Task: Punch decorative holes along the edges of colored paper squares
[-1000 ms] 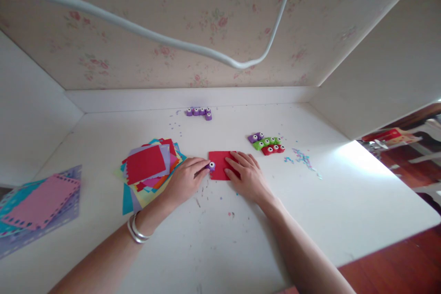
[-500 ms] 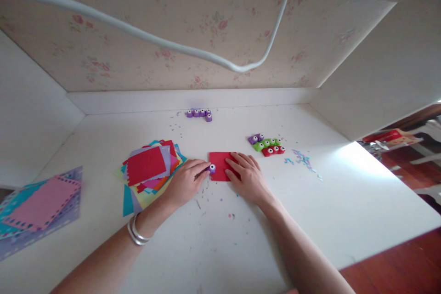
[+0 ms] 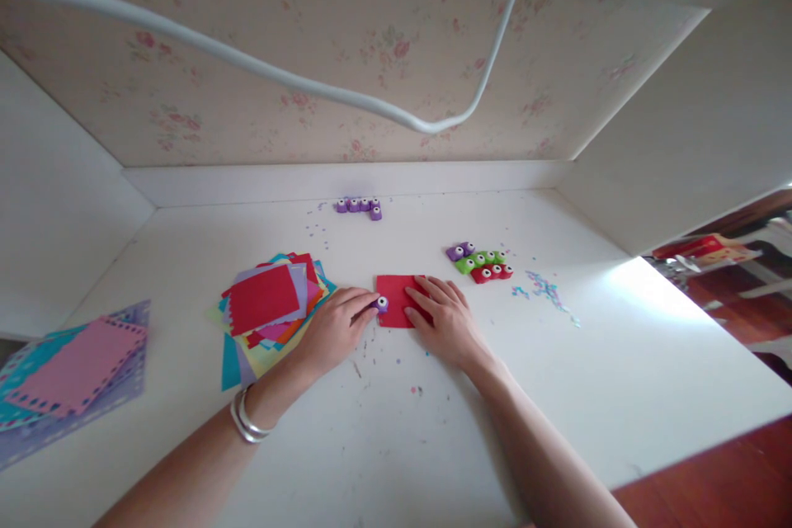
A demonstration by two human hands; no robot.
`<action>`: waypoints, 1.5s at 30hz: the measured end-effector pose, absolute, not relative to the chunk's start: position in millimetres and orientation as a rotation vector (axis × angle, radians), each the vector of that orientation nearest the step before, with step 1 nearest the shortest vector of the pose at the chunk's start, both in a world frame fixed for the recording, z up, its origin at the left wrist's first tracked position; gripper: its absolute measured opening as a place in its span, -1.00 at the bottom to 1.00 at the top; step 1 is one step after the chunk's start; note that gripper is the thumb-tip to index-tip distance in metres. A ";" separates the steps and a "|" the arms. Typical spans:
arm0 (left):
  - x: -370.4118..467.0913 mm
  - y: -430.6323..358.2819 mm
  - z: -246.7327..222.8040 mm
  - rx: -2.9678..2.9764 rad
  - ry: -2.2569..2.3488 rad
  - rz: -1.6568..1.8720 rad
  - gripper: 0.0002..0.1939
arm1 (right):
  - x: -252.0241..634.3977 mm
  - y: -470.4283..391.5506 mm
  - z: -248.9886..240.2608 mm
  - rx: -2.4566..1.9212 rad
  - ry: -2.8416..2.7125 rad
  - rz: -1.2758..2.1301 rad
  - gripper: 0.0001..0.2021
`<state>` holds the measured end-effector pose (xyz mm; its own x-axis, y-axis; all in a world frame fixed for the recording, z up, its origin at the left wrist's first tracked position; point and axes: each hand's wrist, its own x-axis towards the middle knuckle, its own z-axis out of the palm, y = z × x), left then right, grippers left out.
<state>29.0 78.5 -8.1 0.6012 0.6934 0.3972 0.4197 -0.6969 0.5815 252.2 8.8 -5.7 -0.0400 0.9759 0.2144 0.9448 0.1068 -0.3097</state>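
Observation:
A red paper sheet [image 3: 393, 290] lies flat on the white table in front of me. My left hand [image 3: 340, 326] grips a small purple punch [image 3: 382, 304] between its fingers, and the punch sits at the left edge of the sheet. Spread over the right part of the same sheet are the fingers of my right hand [image 3: 446, 318], which press it against the table. Left of my left hand is a loose stack of coloured papers with a red sheet [image 3: 263, 299] on top.
Purple punches [image 3: 359, 205] stand near the back edge. Purple, green and red punches [image 3: 479, 261] are grouped at the right, beside blue confetti [image 3: 545, 287]. Papers with punched edges [image 3: 77, 363] lie far left. A white cable [image 3: 309, 88] hangs across the top.

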 end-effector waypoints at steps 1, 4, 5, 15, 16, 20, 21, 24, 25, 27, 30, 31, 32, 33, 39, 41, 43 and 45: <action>29.0 78.5 -8.2 2.397 0.888 0.860 -0.77 | 252.3 8.7 -6.1 -1.875 -2.028 0.117 -0.62; 29.1 78.6 -8.9 2.399 0.886 0.865 -0.77 | 252.7 8.5 -6.6 -1.871 -2.030 0.118 -0.62; 29.1 78.5 -9.1 2.399 0.885 0.868 -0.77 | 252.8 8.5 -6.7 -1.870 -2.030 0.119 -0.62; 29.2 78.2 -6.2 2.369 0.885 0.858 -0.77 | 253.0 8.4 -6.5 -1.868 -2.018 0.123 -0.63; 29.2 78.3 -6.4 2.369 0.885 0.856 -0.77 | 252.9 8.4 -6.6 -1.867 -2.016 0.122 -0.63; 29.8 78.1 -7.2 2.378 0.894 0.858 -0.77 | 252.8 8.8 -6.7 -1.860 -2.018 0.124 -0.63; 30.1 77.8 -6.9 2.378 0.895 0.856 -0.77 | 252.8 9.0 -6.6 -1.857 -2.018 0.125 -0.63; 31.0 76.5 -3.4 2.372 0.917 0.840 -0.76 | 252.7 8.8 -5.5 -1.853 -2.014 0.130 -0.63; 31.1 76.1 -1.3 2.369 0.930 0.826 -0.76 | 252.5 8.6 -4.9 -1.854 -2.010 0.131 -0.63; 31.3 75.7 3.9 2.361 0.957 0.792 -0.74 | 252.1 7.8 -3.4 -1.859 -2.004 0.132 -0.64; 31.4 76.0 12.7 2.345 0.976 0.720 -0.75 | 251.4 6.6 -1.4 -1.858 -1.995 0.130 -0.65; 31.7 76.3 15.4 2.337 0.975 0.703 -0.76 | 251.2 6.4 -1.1 -1.856 -1.994 0.129 -0.65; 32.2 76.6 17.9 2.329 0.979 0.698 -0.76 | 251.1 6.2 -0.8 -1.856 -1.992 0.128 -0.65; 33.1 77.1 20.3 2.318 0.992 0.709 -0.77 | 251.1 6.1 -0.8 -1.857 -1.991 0.127 -0.65; 44.6 84.7 29.6 2.223 1.083 0.749 -0.73 | 251.9 6.1 -2.0 -1.861 -1.990 0.119 -0.65; 48.3 88.6 29.5 2.236 1.053 0.669 -0.76 | 252.2 6.0 -2.2 -1.858 -1.991 0.120 -0.65; 50.9 92.2 28.0 2.258 1.030 0.605 -0.79 | 252.3 5.8 -1.9 -1.857 -1.995 0.121 -0.65; 52.9 95.7 26.1 2.228 1.057 0.541 -0.80 | 252.3 5.6 -1.5 -1.857 -1.999 0.121 -0.65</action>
